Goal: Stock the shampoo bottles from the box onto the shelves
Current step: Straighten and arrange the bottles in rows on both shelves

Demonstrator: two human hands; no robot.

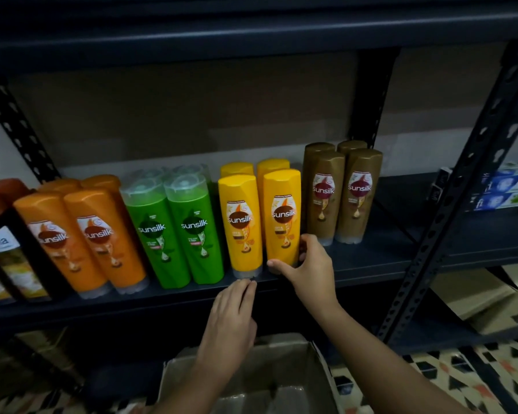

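Note:
Sunsilk bottles stand in colour groups on a dark shelf (371, 258): orange bottles (81, 237), green bottles (177, 228), yellow bottles and brown bottles (341, 195). My right hand (307, 267) grips the base of the front right yellow bottle (283, 216), thumb under its cap and fingers behind it. My left hand (232, 312) reaches up with straight fingers, its tips at the shelf edge just below the front left yellow bottle (243, 225). An open cardboard box (281, 369) sits below my arms; I see no bottles inside it.
A dark bottle with an orange cap (3, 234) stands at the far left. Toothpaste cartons (503, 189) lie on the neighbouring shelf to the right, beyond a perforated metal upright (449, 210). A patterned floor (461, 380) shows below.

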